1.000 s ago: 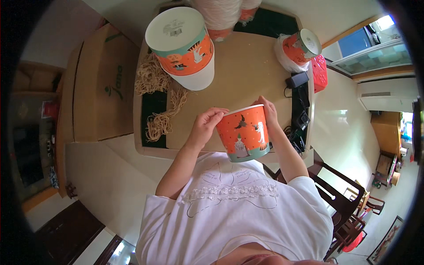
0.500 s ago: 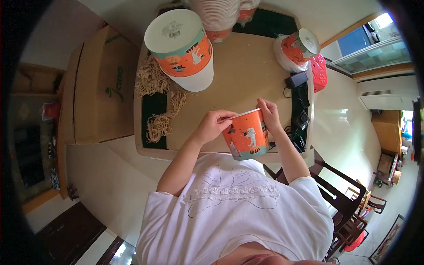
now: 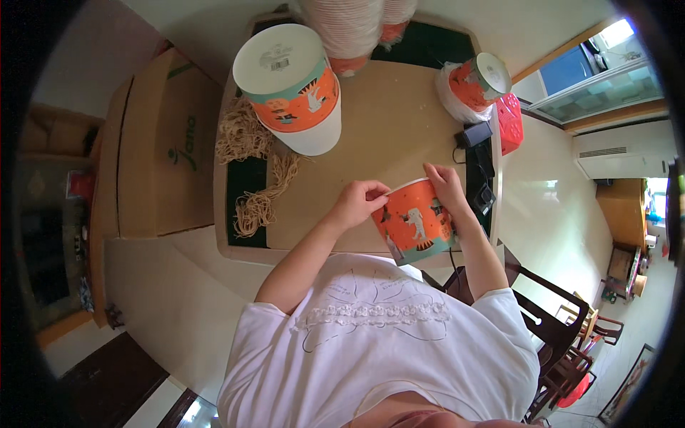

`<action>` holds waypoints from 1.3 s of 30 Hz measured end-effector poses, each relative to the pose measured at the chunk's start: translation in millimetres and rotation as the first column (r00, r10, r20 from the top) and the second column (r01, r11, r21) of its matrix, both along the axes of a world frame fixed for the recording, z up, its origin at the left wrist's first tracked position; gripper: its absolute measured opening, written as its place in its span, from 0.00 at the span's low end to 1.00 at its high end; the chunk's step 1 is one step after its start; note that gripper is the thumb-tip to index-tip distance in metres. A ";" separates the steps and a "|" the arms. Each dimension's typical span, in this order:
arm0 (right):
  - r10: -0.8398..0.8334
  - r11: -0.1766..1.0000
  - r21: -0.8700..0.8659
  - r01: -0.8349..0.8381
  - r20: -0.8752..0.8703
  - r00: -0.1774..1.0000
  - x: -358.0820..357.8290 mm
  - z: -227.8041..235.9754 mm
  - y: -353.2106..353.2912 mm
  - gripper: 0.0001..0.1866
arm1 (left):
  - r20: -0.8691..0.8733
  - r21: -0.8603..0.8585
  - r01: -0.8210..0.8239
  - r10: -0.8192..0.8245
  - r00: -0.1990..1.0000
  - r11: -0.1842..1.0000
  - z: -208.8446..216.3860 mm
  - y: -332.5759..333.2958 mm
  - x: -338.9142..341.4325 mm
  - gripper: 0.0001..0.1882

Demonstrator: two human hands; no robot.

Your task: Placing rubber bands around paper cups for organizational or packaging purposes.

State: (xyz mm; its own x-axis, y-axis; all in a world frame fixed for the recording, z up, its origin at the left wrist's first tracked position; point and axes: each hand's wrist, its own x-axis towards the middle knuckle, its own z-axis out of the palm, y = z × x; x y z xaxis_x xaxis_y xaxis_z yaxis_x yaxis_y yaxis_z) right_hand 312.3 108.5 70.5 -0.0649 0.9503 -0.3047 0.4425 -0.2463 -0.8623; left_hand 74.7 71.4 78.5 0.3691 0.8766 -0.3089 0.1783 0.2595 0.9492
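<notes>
Between my hands, tilted over the table's near edge, is an orange paper bucket with printed figures and a teal band at its lower end. My left hand pinches its white rim on the left side. My right hand grips the rim and wall on the right. The bucket's inside is hidden from me. Beyond my left hand stands an upside-down stack of similar buckets, orange and teal over white, with a pale round base on top. Bundles of beige cord lie left of that stack.
Plastic-wrapped bucket stacks stand at the table's far side. A smaller stack sits far right, near a red plastic basket. A black power adapter and cables lie along the right edge. A large cardboard box stands left; a dark wooden chair is right.
The bucket in my hands has shifted slightly right and turned, so a different printed figure faces me. Both hands have moved right with it and still hold its rim.
</notes>
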 end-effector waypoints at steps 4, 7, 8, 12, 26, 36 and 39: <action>0.029 0.992 0.123 -0.033 0.036 0.999 9.1 -3.8 8.3 0.22 | 0.064 -0.016 0.011 -0.010 0.998 1.000 5.8 6.6 3.4 0.08; 0.093 0.984 0.148 -0.096 0.027 0.995 3.4 20.5 8.3 0.23 | 0.252 -0.088 0.087 -0.062 0.966 0.992 2.0 11.4 -1.4 0.09; 0.101 0.988 0.116 -0.100 -0.003 0.995 2.2 26.5 8.0 0.23 | 0.347 -0.137 0.141 -0.086 0.934 0.981 2.5 13.6 -2.5 0.10; 0.099 0.995 0.012 -0.098 -0.086 0.991 2.0 33.4 9.1 0.23 | 0.518 -0.267 0.251 -0.081 0.852 0.931 4.4 16.7 -7.1 0.13; 0.092 0.994 0.069 -0.090 -0.019 0.996 8.7 19.7 15.4 0.23 | 0.234 -0.031 0.099 -0.089 0.968 0.995 10.5 13.6 8.9 0.09; 0.102 0.989 0.111 -0.094 -0.074 0.992 8.9 19.8 15.6 0.23 | 0.131 0.068 0.101 -0.109 0.985 0.993 11.1 11.3 8.6 0.10; 0.074 0.987 0.141 -0.073 -0.004 0.997 9.8 15.2 15.0 0.22 | 0.102 0.084 0.112 -0.120 0.987 0.990 7.0 9.5 9.2 0.09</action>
